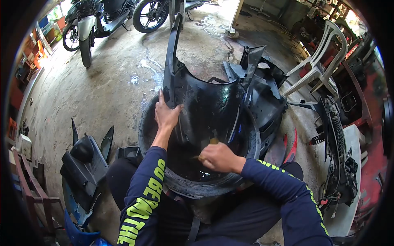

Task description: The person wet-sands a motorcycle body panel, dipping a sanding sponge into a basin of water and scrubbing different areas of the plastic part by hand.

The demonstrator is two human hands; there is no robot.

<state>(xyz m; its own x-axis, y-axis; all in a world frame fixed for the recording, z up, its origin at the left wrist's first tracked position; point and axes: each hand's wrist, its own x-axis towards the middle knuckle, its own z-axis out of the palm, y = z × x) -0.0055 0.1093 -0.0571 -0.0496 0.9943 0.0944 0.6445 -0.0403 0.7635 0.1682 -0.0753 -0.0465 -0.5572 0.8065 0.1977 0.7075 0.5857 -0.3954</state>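
A large black plastic panel stands tilted in a round black tub between my knees, its lower end inside the tub. My left hand grips the panel's left edge, fingers pointing up along it and thumb on its face. Over the tub, at the panel's lower end, my right hand is closed round a small brownish-yellow thing, only partly visible, that I cannot make out. Dark liquid with bright glints lies in the bottom of the tub.
Black panels are piled behind the tub's right side. More parts lie on the left floor. A white plastic chair and a part with a spring stand at right. Motorcycles are parked at back left.
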